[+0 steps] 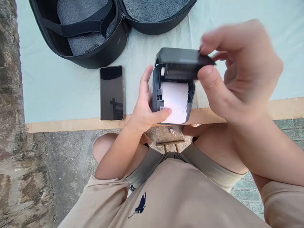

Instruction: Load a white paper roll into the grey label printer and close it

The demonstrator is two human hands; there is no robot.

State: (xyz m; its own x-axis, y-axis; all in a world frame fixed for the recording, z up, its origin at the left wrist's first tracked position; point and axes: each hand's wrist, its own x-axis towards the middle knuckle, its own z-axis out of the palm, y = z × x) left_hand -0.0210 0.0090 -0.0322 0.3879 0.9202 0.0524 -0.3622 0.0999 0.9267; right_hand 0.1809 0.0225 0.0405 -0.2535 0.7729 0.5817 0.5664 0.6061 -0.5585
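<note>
Your right fingers [207, 72] pinch the dark plastic lid [181, 57], left fingers [144, 83] clasp the boxy grey printer [155, 83]—thumb [163, 115] pressure could skew white paper [176, 97]!

1. Compact printer [191, 103]: dark grey body with rounded corners, tilted open side up, over the near wooden edge of the table [71, 124]; whether it touches that edge cannot be told.
2. Lid [180, 57]: dark, raised at the printer's far side, its right end blurred; a small white part shows below its left end.
3. Paper roll [175, 97]: white, seated inside the open compartment, right border ragged.
</note>
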